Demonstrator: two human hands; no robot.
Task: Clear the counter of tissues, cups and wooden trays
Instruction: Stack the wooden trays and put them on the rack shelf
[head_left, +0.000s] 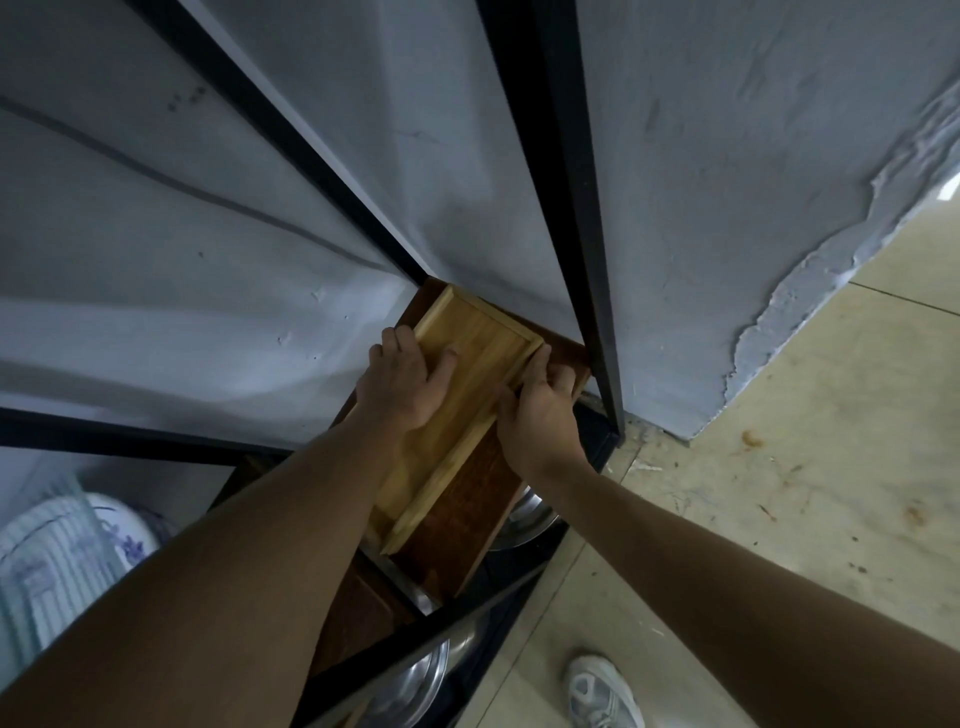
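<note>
A light wooden tray (467, 374) with a raised rim lies on a dark brown wooden shelf (457, 514) of a black metal rack. My left hand (405, 379) rests flat on the tray's left side, fingers over its far left edge and thumb on its floor. My right hand (540, 410) grips the tray's right rim, fingers curled over the outer side. No tissues or cups are in view.
Black rack posts (571, 208) run up along the grey wall. Steel bowls (524, 514) sit on a lower level below the shelf. A folded striped cloth (52, 566) lies at the lower left. Tiled floor and my shoe (602, 696) are to the right.
</note>
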